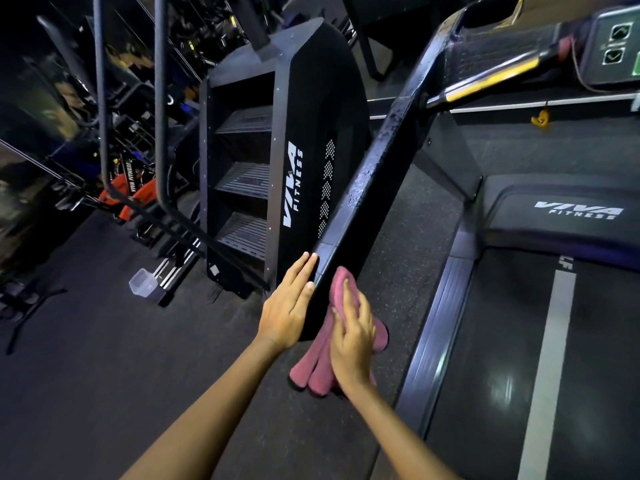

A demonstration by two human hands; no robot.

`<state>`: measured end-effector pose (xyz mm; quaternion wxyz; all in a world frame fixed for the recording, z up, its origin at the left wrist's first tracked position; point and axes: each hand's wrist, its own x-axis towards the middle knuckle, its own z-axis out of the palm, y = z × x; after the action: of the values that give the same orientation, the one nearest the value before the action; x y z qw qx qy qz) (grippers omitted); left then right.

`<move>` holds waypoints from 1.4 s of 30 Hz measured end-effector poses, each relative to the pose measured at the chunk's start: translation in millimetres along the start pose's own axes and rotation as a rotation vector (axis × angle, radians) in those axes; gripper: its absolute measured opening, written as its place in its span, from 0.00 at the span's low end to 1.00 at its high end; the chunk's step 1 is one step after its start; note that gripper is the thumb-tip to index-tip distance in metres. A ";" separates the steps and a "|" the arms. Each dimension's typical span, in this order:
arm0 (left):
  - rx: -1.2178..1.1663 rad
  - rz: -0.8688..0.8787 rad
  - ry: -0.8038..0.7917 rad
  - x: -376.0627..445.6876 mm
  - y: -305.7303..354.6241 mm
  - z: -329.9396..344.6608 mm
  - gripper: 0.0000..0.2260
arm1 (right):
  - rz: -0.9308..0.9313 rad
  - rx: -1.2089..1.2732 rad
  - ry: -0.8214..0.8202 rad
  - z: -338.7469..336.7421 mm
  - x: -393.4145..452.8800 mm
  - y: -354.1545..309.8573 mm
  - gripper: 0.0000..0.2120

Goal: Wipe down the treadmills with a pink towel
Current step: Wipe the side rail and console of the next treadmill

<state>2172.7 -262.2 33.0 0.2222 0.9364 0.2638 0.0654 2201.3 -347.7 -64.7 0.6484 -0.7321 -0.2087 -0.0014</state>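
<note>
A black treadmill fills the right side, with its belt [519, 341] and a sloping black upright post [374, 161] speckled with droplets. My right hand [353, 337] presses a folded pink towel [322, 362] with flat fingers against the right face of the post's lower end. The towel's loose end hangs below the hand. My left hand [289, 303] rests flat with straight fingers on the left face of the same post, opposite the towel.
A black stair-climber machine [277, 150] marked VIVA FITNESS stands just left of the post. A clear plastic cup [142, 281] sits on the dark floor at left. The treadmill console [613, 46] is top right, with a yellow safety clip [540, 119] hanging below. Other gym gear crowds the far left.
</note>
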 end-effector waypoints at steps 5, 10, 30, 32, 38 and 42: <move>0.008 0.014 0.009 0.3 0.1 1.1 0.22 | 0.123 0.095 0.123 6.0 64.4 12.5 0.24; 0.022 0.035 0.026 0.8 -2.3 1.6 0.23 | -0.046 0.009 0.043 7.6 20.7 5.1 0.25; 0.075 0.330 0.125 -6.3 -5.0 9.5 0.23 | -0.040 0.107 0.052 6.8 63.2 52.7 0.27; 0.092 0.339 0.120 -6.2 -5.2 9.2 0.23 | 0.006 0.114 0.101 8.6 91.9 45.9 0.23; 0.135 0.360 0.112 -5.7 -10.7 9.8 0.24 | -0.116 0.030 0.070 7.0 63.8 30.8 0.25; 0.128 0.350 0.105 -5.5 -9.3 9.7 0.24 | -0.040 0.099 0.055 12.8 38.5 46.2 0.26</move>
<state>2166.0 -261.7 20.1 0.1336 0.9754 0.1120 0.1350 2247.3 -327.2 -100.0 0.6892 -0.6944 -0.2055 -0.0242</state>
